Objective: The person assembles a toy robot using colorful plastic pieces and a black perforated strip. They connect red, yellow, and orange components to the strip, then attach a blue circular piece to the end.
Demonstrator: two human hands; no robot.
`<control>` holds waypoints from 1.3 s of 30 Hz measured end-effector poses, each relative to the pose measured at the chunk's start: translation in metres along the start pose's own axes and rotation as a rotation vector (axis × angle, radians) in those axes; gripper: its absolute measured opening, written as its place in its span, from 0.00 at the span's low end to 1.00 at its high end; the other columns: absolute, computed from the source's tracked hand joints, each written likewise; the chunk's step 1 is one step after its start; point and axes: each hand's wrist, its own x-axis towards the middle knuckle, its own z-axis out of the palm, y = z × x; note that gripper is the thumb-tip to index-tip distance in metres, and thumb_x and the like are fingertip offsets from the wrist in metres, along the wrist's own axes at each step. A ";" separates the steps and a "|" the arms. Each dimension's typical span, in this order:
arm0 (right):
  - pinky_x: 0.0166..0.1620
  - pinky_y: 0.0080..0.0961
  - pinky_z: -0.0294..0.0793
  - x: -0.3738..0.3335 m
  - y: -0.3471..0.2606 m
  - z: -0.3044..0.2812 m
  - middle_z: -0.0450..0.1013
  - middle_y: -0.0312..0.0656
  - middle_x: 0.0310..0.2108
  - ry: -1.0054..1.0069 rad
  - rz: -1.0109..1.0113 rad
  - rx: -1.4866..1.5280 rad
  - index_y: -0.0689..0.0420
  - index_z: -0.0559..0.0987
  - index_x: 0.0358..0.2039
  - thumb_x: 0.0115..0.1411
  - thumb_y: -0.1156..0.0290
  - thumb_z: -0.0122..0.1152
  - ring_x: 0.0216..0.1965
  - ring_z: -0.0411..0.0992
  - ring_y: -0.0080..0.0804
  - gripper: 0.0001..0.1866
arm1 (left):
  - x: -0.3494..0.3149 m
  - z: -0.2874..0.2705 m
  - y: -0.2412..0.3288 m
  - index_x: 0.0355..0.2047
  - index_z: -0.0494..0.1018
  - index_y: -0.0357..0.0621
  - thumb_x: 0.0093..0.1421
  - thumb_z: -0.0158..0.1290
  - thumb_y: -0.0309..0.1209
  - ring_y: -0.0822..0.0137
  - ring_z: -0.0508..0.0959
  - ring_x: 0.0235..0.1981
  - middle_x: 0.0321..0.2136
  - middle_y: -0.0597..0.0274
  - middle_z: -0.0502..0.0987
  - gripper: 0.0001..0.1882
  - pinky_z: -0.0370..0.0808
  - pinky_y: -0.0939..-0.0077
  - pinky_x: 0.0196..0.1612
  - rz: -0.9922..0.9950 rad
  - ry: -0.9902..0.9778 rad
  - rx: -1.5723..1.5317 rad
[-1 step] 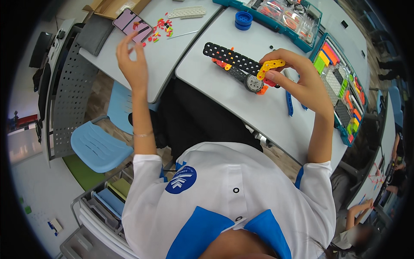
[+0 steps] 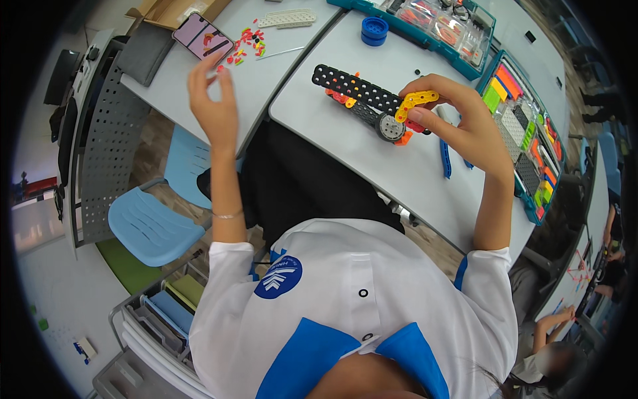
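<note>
My right hand [image 2: 468,130] pinches a yellow bent beam [image 2: 413,103] at the right end of a toy vehicle model. A long black perforated plate [image 2: 355,88] tops this model, with a grey-hubbed wheel [image 2: 391,128] and red and orange pieces beneath it. Over the left table, my left hand [image 2: 216,103] has its thumb and fingers spread with nothing between them. Just beyond its fingertips lies a smartphone [image 2: 203,36] with a lit screen. Small red, yellow and black pegs [image 2: 249,45] are scattered beside the phone.
A thin rod [image 2: 280,52] and a pale perforated plate [image 2: 287,18] lie past the pegs. Blue wheels [image 2: 374,31] stand near teal parts cases [image 2: 425,38]. Blue strips [image 2: 446,158] rest under my right wrist. Light blue chairs [image 2: 153,226] are at left; another person [image 2: 548,366] sits lower right.
My left hand has drawn back from the phone, toward me and slightly right. My right hand and the model stay nearly still.
</note>
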 end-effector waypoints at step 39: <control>0.41 0.23 0.69 0.001 -0.013 0.011 0.73 0.39 0.39 0.169 -0.186 -0.041 0.58 0.80 0.46 0.61 0.67 0.62 0.40 0.72 0.29 0.14 | -0.076 0.045 0.146 0.46 0.68 0.27 0.65 0.49 0.21 0.64 0.82 0.28 0.34 0.46 0.78 0.11 0.84 0.72 0.30 -0.303 -0.308 -1.114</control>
